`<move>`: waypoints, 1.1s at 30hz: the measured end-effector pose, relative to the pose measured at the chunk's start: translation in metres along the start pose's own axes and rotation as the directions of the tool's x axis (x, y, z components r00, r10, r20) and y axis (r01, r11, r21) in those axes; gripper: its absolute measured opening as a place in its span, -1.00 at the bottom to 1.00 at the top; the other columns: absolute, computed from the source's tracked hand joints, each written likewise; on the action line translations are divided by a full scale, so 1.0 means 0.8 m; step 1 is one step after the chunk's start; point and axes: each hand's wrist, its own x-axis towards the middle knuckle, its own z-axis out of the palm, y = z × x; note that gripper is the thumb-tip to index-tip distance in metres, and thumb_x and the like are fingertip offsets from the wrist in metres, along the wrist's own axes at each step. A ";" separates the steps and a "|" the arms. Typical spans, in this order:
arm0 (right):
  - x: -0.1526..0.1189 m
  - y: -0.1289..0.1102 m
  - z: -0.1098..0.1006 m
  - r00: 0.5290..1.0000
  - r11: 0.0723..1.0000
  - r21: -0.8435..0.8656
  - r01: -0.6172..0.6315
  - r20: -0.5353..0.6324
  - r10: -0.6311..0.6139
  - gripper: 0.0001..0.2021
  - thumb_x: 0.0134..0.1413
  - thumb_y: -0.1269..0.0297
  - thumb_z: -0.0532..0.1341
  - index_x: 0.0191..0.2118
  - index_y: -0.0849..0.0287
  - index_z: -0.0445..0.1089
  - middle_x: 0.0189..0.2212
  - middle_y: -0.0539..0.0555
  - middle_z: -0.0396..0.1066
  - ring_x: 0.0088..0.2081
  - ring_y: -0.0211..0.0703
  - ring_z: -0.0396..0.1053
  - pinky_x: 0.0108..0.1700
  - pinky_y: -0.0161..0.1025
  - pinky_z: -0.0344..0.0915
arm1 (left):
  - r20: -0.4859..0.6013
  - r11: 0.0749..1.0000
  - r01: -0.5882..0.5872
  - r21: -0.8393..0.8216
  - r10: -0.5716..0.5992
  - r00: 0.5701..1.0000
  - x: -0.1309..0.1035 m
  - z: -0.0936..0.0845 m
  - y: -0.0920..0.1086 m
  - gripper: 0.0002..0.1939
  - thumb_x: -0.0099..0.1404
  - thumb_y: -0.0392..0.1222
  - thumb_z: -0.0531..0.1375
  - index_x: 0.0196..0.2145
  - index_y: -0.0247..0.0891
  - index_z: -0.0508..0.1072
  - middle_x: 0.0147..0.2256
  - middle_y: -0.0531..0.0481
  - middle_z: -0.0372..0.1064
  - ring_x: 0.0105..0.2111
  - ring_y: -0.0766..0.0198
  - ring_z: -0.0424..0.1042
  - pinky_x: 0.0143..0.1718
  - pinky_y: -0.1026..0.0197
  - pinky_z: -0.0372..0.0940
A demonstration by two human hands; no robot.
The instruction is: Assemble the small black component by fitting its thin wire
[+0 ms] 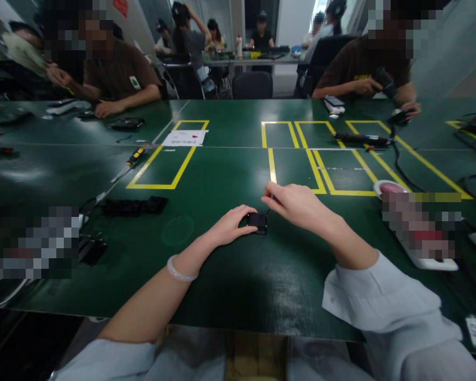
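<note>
A small black block-shaped part (257, 223) rests on the green tabletop in front of me. My left hand (238, 224) holds it from the left, thumb along the near side and fingers along the far side. Just up and right of it, my right hand (287, 203) is closed in a pinch. A thin dark piece shows below those fingertips, close to the part's right edge; its kind is too small to tell. A flat black piece (135, 205) lies left of my left hand.
On the green table (230, 286), a yellow-black screwdriver (135, 156) and a white paper (185, 138) lie at the left. Yellow tape (272, 164) marks rectangles. Rightward are a white-rimmed tray (436, 264) and a black cable (400, 164). Co-workers sit across the table.
</note>
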 end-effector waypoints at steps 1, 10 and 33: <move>0.001 0.000 0.000 1.000 1.000 -0.023 -0.006 0.007 0.006 -0.72 0.30 0.10 -0.09 -0.20 0.13 0.28 -0.44 0.05 0.45 -0.43 -0.16 0.38 -0.47 -0.28 -0.10 | 0.000 1.000 0.001 0.000 -0.001 1.000 0.000 0.000 0.000 -0.62 0.30 0.00 0.16 0.00 -0.21 0.31 -0.10 -0.08 0.34 -0.10 0.11 0.35 -0.08 0.12 0.23; -0.001 -0.001 0.003 0.999 1.000 -0.004 -0.023 -0.027 0.023 -0.75 0.27 0.27 -0.10 -0.01 0.16 0.16 -0.39 0.05 0.47 -0.44 -0.16 0.37 -0.45 -0.28 -0.06 | -0.002 1.000 0.006 0.007 -0.006 1.000 0.000 -0.001 0.002 -0.64 0.30 0.00 0.16 -0.01 -0.21 0.32 -0.11 -0.07 0.34 -0.11 0.11 0.35 -0.10 0.13 0.23; -0.002 -0.002 0.002 1.000 1.000 0.013 -0.003 -0.015 0.003 -0.78 0.26 0.27 -0.10 -0.07 0.15 0.19 -0.40 0.03 0.46 -0.45 -0.18 0.36 -0.47 -0.29 -0.08 | -0.009 1.000 0.006 0.000 -0.006 1.000 0.000 0.001 0.000 -0.62 0.29 0.03 0.15 -0.01 -0.20 0.32 -0.10 -0.08 0.35 -0.10 0.10 0.35 -0.06 0.10 0.23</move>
